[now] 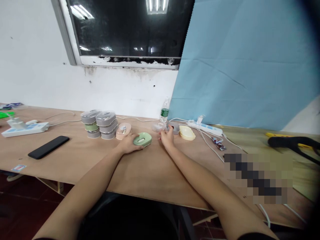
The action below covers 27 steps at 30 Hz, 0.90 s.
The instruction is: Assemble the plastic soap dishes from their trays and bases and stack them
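My left hand rests on the wooden table and grips a green oval case from its left side. My right hand reaches further back, its fingers closed around a small clear and grey piece; what exactly it is I cannot make out. A pink oval case lies just behind my left hand. A grey case and a pale yellow case lie beside my right hand.
Two stacks of grey and green cases stand at the back left. A black phone, a white power strip, a second power strip with cables, a water bottle and a black-and-yellow tool lie around.
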Available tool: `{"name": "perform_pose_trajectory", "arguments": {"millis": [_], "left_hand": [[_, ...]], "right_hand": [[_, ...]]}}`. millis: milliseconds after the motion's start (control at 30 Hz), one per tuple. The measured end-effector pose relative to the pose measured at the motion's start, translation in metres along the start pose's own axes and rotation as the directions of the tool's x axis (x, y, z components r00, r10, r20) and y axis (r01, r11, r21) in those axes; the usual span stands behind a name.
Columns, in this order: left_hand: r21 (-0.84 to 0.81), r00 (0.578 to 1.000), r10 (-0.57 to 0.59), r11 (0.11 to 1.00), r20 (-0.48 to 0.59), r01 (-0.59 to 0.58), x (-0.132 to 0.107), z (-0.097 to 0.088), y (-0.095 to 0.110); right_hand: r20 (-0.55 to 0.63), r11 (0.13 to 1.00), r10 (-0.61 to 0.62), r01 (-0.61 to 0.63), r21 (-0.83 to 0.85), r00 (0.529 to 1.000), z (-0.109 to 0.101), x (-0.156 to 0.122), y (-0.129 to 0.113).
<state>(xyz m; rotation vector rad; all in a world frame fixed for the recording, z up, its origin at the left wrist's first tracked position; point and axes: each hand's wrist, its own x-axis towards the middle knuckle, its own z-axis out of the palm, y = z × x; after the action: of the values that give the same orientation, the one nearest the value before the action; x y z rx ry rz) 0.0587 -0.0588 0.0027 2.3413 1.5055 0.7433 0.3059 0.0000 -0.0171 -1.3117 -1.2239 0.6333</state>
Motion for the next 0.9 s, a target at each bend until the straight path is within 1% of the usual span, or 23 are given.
{"name": "perform_pose_trajectory", "arguments": {"millis": [100,200,267,300,367,467,533,633,733,833,900], "left_hand": [[0.006,1.000,0.021,1.000,0.006,-0.021,0.001,0.002,-0.002],[0.019,0.999,0.038,0.999,0.008,-0.038,0.002,0.004,-0.003],[0.023,0.999,0.038,0.999,0.004,-0.038,0.002,0.004,-0.004],[0.022,0.999,0.039,0.999,0.005,-0.039,0.002,0.004,-0.003],[0.017,0.999,0.042,0.999,0.009,-0.042,0.001,0.003,-0.003],[0.004,0.999,0.043,0.999,0.013,-0.043,0.000,0.002,-0.001],[-0.003,0.999,0.040,0.999,0.017,-0.040,0.000,0.001,0.001],[-0.016,0.999,0.036,0.999,0.030,-0.035,-0.001,0.000,0.003],[-0.025,0.999,0.037,0.999,0.032,-0.036,-0.002,-0.001,0.004],[-0.015,0.999,0.037,0.999,0.027,-0.037,-0.002,-0.001,0.004],[-0.006,0.999,0.041,0.999,0.031,-0.040,-0.001,0.000,0.003]], "right_hand": [[0.031,0.984,-0.140,0.142,-0.106,0.990,-0.002,0.002,0.006],[0.098,0.929,-0.264,0.280,-0.242,0.960,-0.002,-0.001,0.005],[0.176,0.882,-0.295,0.338,-0.327,0.939,0.000,-0.004,0.002],[0.213,0.861,-0.291,0.353,-0.366,0.933,0.000,-0.005,0.000],[0.266,0.825,-0.259,0.356,-0.439,0.928,0.002,-0.006,-0.002],[0.288,0.792,-0.200,0.327,-0.515,0.937,0.004,-0.003,-0.004],[0.270,0.785,-0.162,0.290,-0.548,0.949,0.004,0.000,-0.005],[0.180,0.778,-0.120,0.205,-0.593,0.976,0.005,0.002,-0.007],[0.132,0.759,-0.128,0.182,-0.625,0.983,0.007,0.004,-0.010],[0.154,0.732,-0.162,0.224,-0.643,0.975,0.013,0.010,-0.010],[0.158,0.716,-0.162,0.226,-0.661,0.974,0.016,0.016,-0.009]]}}
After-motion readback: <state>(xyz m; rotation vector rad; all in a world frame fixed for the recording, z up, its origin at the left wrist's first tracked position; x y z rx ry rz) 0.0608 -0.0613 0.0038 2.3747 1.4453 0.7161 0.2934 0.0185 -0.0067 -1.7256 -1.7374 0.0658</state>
